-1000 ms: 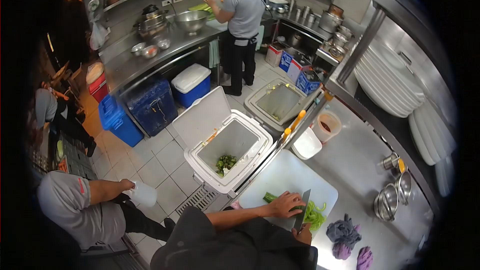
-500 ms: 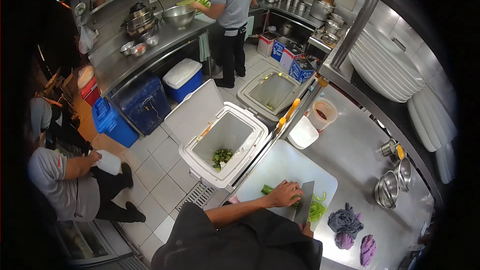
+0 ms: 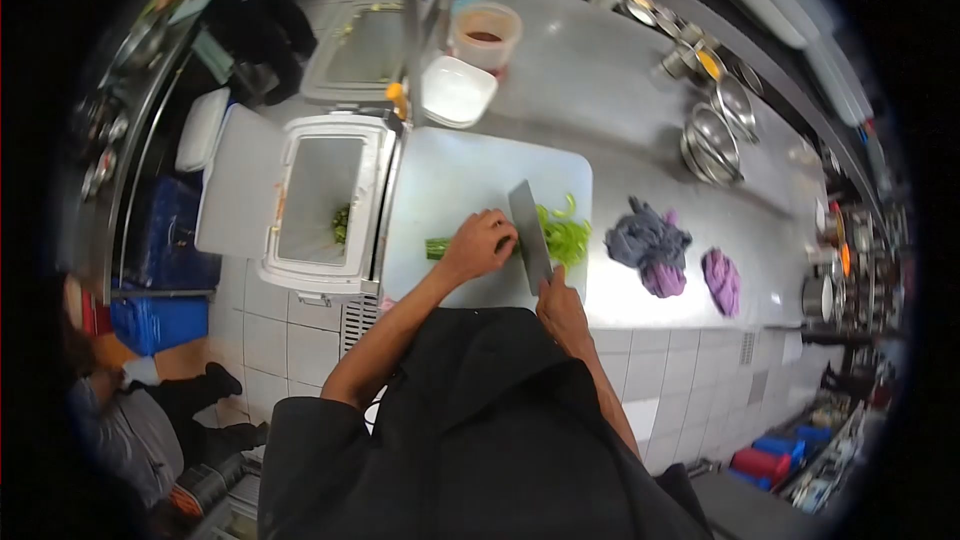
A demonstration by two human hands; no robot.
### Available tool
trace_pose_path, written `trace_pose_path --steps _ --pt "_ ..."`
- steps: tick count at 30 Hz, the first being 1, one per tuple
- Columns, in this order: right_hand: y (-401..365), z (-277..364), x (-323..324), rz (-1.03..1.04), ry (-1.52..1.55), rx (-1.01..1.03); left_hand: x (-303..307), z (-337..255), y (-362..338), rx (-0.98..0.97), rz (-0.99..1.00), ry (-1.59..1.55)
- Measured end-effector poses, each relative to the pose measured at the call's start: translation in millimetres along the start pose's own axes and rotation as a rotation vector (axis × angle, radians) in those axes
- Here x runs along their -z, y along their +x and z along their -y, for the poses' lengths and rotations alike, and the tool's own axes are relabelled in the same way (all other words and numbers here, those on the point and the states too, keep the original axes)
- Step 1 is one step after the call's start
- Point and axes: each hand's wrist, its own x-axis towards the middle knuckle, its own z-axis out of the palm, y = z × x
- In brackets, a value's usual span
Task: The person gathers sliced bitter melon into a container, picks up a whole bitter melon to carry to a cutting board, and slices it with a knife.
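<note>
My left hand (image 3: 481, 244) is closed over a bunch of green vegetable stalks (image 3: 437, 248) on the white cutting board (image 3: 435, 175); the stalks' ends show at its left, the rest is under my fingers. My right hand (image 3: 563, 310) grips a cleaver (image 3: 529, 235) by its handle. The broad blade stands on the board just right of my left fingertips. Beyond the blade lies a heap of light green cut slices (image 3: 568, 237), near the board's right edge.
An open white bin (image 3: 345, 130) with green scraps stands left of the board. Behind the board are a white container (image 3: 458, 90) and a plastic tub (image 3: 487, 33). Rightward lie a dark cloth (image 3: 645, 238), a purple cloth (image 3: 721, 280) and metal bowls (image 3: 709, 140). Two people are at left.
My view has turned down and to the right, so the board now sits mid-frame and my right hand shows fully. Both hands remain at the stalks and cleaver.
</note>
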Motion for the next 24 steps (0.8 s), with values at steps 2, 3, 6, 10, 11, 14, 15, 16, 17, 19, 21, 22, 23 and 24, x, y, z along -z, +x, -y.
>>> trace_pose_path --steps 2,3,6,10,11,14,15,16,17,19,21,22,23,24 --pt "2.3 -5.3 -4.4 -0.029 0.087 0.089 -7.3 -1.3 1.3 0.001 0.037 0.005" --pt "1.1 -5.7 -6.3 -0.031 0.093 0.076 -9.2 -1.0 2.0 0.017 0.004 0.037" --pt "-0.6 5.4 -2.9 -0.006 0.076 0.078 -9.0 -0.2 1.5 0.021 -0.033 0.086" --pt "-8.3 17.4 2.9 -0.014 0.062 0.038 -7.7 -0.9 -0.5 0.018 -0.047 0.097" --pt "-11.9 21.3 6.3 -0.025 0.064 0.06 -7.0 -1.6 -1.3 0.021 -0.039 0.097" --pt "-21.3 36.0 18.4 -0.03 0.146 -0.019 -5.7 -2.5 1.3 0.011 -0.014 0.123" --pt "-23.7 38.2 22.4 -0.029 0.148 -0.025 -5.6 -2.7 2.4 0.007 -0.013 0.129" --pt "-26.8 39.3 26.0 -0.009 0.135 -0.027 -6.2 -3.1 2.1 0.003 -0.011 0.135" --pt "-29.3 39.9 27.6 0.011 0.123 -0.028 -6.5 -3.7 1.6 0.004 -0.003 0.132" --pt "-34.9 40.7 26.6 0.044 0.092 -0.074 -5.8 -2.6 2.9 -0.005 0.009 0.157" --pt "-43.3 38.9 23.9 0.078 0.059 -0.121 -5.7 -1.6 2.5 -0.011 0.023 0.165" --pt "-47.0 36.9 22.1 0.084 0.054 -0.133 -6.3 -1.1 2.1 -0.019 0.031 0.174" --pt "-49.9 35.7 20.9 0.09 0.049 -0.143 -6.6 -0.8 1.8 -0.019 0.034 0.171" --pt "-51.7 35.1 20.3 0.091 0.049 -0.144 -6.5 -0.2 1.7 -0.022 0.049 0.172"
